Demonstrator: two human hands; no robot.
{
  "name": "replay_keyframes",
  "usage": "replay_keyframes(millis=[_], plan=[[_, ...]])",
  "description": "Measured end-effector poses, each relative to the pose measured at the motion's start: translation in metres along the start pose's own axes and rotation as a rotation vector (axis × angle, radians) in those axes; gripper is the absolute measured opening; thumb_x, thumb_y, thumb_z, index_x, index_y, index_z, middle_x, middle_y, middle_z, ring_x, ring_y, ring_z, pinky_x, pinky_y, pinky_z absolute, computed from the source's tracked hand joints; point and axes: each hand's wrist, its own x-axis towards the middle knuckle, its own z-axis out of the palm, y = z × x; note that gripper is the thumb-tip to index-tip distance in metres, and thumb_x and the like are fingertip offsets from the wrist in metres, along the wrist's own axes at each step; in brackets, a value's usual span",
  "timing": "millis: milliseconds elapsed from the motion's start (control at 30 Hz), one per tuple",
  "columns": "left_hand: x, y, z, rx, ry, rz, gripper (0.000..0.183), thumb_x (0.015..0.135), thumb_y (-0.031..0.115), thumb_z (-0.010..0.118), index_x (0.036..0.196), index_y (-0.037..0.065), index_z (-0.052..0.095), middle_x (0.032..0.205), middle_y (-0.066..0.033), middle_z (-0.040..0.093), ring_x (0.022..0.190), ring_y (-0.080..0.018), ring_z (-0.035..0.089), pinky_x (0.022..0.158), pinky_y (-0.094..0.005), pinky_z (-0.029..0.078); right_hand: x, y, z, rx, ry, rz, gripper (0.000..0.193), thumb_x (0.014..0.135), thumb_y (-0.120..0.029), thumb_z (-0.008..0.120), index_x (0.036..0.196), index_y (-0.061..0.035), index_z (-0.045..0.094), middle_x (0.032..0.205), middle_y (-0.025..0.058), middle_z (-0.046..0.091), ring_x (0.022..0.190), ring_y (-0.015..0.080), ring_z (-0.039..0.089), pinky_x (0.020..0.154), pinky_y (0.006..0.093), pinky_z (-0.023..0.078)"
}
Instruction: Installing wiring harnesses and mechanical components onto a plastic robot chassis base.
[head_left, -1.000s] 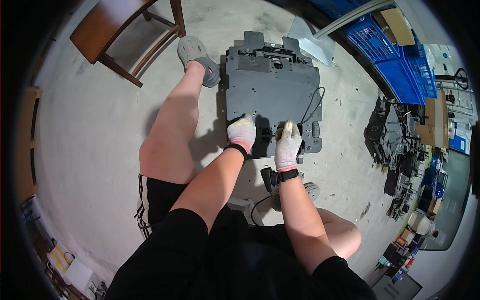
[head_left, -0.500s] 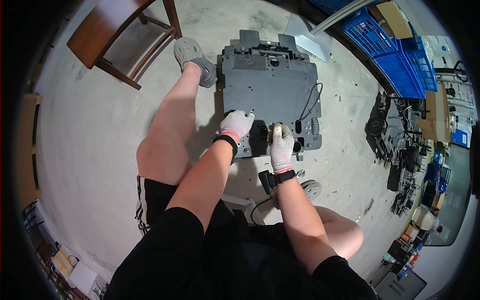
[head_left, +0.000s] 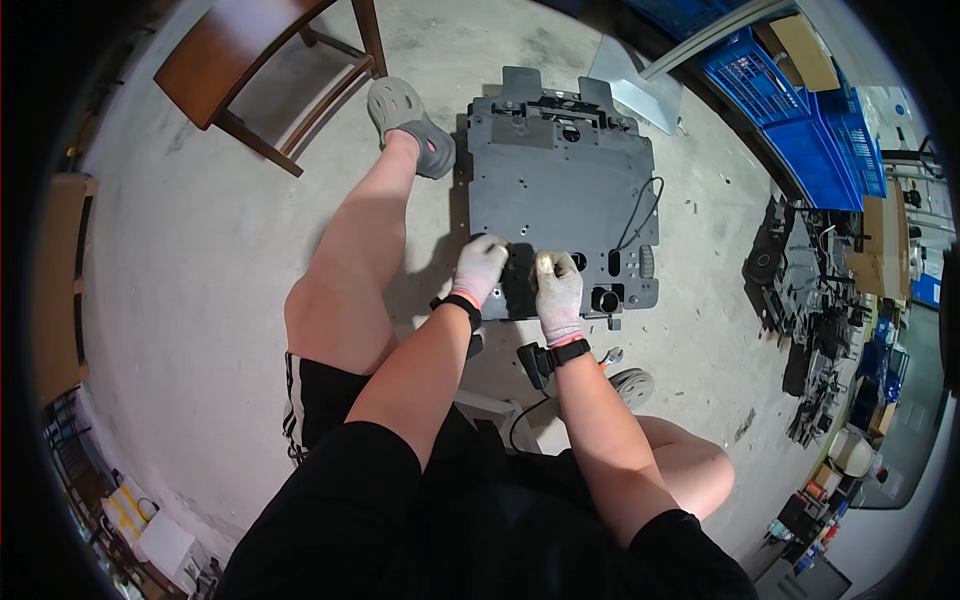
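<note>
A flat dark grey machine chassis (head_left: 565,195) lies on the floor before me, with screw holes, cut-outs and a black cable (head_left: 640,212) on its right part. My left hand (head_left: 481,266), in a whitish glove, is over its near left corner, fingers curled and closed. My right hand (head_left: 558,295), gloved too, is by the near edge, thumb and fingers pinched together. Whether either hand holds something small is hidden. A dark shadow falls on the plate between them. To the right of my right hand is a round black opening (head_left: 605,299).
A wooden chair (head_left: 250,60) stands at the far left. Blue crates (head_left: 800,130) and a heap of black machine parts (head_left: 795,290) line the right side. A wrench (head_left: 612,356) lies near my right wrist, and a pale metal sheet (head_left: 635,85) lies behind the chassis.
The whole view has shifted, so the chassis sits further right. Against the plate, my right hand has moved left, uncovering the round opening; my left hand has come slightly nearer and left.
</note>
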Motion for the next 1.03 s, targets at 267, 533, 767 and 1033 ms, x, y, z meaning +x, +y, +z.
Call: replay_keyframes(millis=[267, 533, 767, 1033], plan=[[-0.028, -0.004, 0.005, 0.724, -0.062, 0.169, 0.022, 0.092, 0.03, 0.066, 0.105, 0.011, 0.068, 0.101, -0.0158, 0.073, 0.097, -0.0382, 0.069, 0.084, -0.0482, 0.055, -0.003, -0.015, 0.006, -0.039, 0.012, 0.08, 0.026, 0.098, -0.026, 0.073, 0.091, -0.001, 0.068, 0.076, 0.0006, 0.064, 0.069, 0.009, 0.055, 0.066, 0.0277, 0.048], [-0.001, -0.075, 0.017, 0.438, -0.247, 0.084, 0.023, 0.098, 0.022, 0.05, 0.105, 0.007, 0.066, 0.101, -0.0099, 0.07, 0.099, -0.0255, 0.066, 0.09, -0.0357, 0.051, -0.025, -0.032, 0.032, -0.375, -0.132, -0.038, 0.038, 0.087, -0.037, 0.08, 0.09, 0.0001, 0.069, 0.08, 0.0134, 0.07, 0.073, 0.0212, 0.066, 0.073, 0.0352, 0.054], [-0.021, -0.039, 0.008, 0.65, -0.076, 0.151, 0.02, 0.093, 0.027, 0.062, 0.106, 0.014, 0.068, 0.105, -0.0136, 0.074, 0.1, -0.0369, 0.069, 0.084, -0.0457, 0.055, -0.004, -0.034, 0.039, -0.037, 0.093, 0.196, 0.037, 0.096, -0.035, 0.073, 0.087, 0.0004, 0.066, 0.073, 0.0056, 0.064, 0.066, 0.0124, 0.056, 0.064, 0.0321, 0.05], [-0.03, -0.012, 0.022, 0.689, 0.007, 0.286, 0.025, 0.091, 0.037, 0.068, 0.106, 0.018, 0.071, 0.099, -0.0123, 0.073, 0.094, -0.0379, 0.07, 0.079, -0.0498, 0.056, 0.005, -0.048, 0.016, -0.525, -0.101, -0.174, 0.019, 0.095, -0.025, 0.069, 0.097, -0.006, 0.069, 0.095, 0.0091, 0.076, 0.088, 0.0291, 0.072, 0.085, 0.0354, 0.055]])
